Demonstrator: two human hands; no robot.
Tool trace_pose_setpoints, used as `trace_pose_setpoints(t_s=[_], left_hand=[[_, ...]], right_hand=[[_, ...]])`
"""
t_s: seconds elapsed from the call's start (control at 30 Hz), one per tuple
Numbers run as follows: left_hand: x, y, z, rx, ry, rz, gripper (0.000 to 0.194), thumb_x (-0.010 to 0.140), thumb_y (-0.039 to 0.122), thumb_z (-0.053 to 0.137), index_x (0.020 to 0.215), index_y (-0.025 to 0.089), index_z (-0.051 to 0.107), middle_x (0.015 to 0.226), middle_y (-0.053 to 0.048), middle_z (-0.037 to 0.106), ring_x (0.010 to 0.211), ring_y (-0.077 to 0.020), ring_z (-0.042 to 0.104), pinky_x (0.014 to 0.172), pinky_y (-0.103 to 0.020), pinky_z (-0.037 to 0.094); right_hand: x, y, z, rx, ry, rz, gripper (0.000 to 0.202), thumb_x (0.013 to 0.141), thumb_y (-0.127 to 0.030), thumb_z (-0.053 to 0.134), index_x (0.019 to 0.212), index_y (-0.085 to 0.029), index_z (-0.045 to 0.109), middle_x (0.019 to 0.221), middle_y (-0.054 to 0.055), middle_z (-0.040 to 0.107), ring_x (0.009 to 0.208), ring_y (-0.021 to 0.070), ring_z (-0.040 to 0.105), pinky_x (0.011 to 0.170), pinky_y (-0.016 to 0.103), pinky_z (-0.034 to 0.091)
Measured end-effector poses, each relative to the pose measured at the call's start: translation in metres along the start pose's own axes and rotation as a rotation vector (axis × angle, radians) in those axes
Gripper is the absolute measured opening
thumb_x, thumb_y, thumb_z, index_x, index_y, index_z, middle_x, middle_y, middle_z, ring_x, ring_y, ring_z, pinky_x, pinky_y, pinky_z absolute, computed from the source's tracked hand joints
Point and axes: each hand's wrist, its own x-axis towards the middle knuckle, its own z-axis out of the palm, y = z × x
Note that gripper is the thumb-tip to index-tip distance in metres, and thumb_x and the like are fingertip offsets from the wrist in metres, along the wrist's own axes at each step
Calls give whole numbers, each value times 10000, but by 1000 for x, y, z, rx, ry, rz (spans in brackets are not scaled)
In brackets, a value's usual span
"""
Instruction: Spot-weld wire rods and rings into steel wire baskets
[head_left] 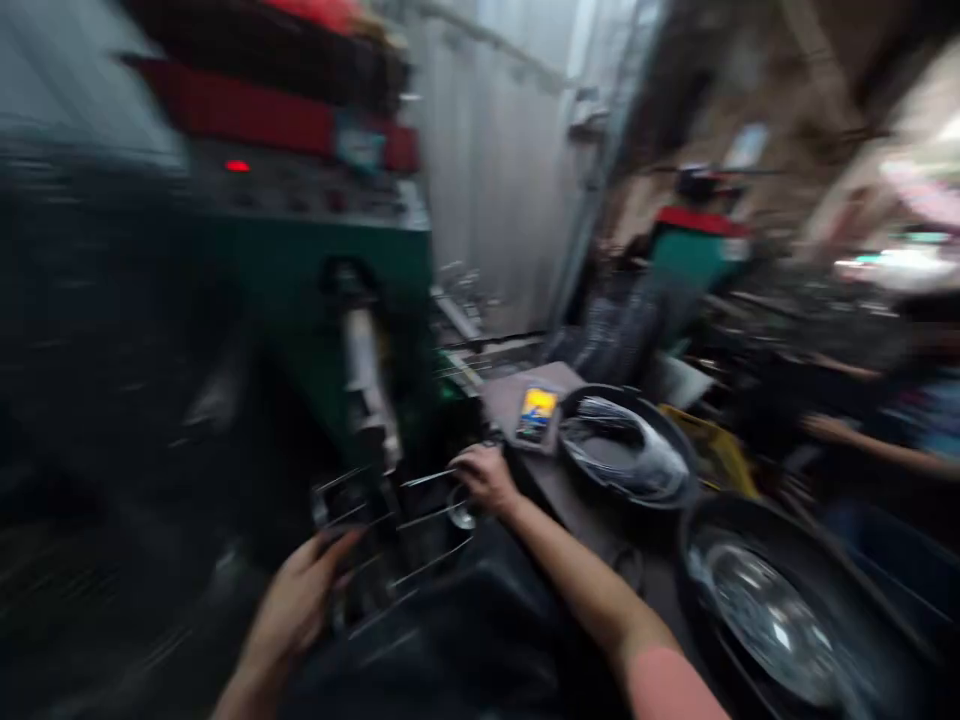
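Note:
Motion blur softens the whole head view. My left hand (pixel 306 588) is closed round the near left side of a metal wire frame (pixel 431 520) above my lap. My right hand (pixel 486 480) has its fingers pinched together on a thin metal rod (pixel 429 479) that points left over the frame. Just under those fingers shows a shiny metal ring (pixel 461 510); whether it is joined to the frame I cannot tell. Beyond the frame, a pale machine arm (pixel 364 370) reaches down from a green machine (pixel 277 320).
Right of me a low table (pixel 536 480) bears a phone with a lit screen (pixel 537 412), a black basin of wire pieces (pixel 630 445) and another basin (pixel 720 620) with shiny metal parts. A yellow crate (pixel 709 445) stands behind. Another person's arm (pixel 877 445) shows at far right.

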Motion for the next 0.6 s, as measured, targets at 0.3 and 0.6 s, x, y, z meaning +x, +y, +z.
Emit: trace_pose_setpoints(t_s=[0.3,0.6], left_hand=[[3,13,-14,-251,16,-42,404,509,425,727,767,147,588,568,51,441,526,-73,381,462,-182,271],[11,8,-17,-263,1,-17,372,536,407,716,773,149,590,570,51,433,522,-74,370,457,-185,265]], right_hand=[[22,10,27,134,-6,-80,147,866,-262,499,855,-197,630,845,45,607,831,171,557,723,293,363],[31,17,24,102,-33,-97,154,870,-270,490,859,-202,628,848,45,606,833,172,558,732,299,359]])
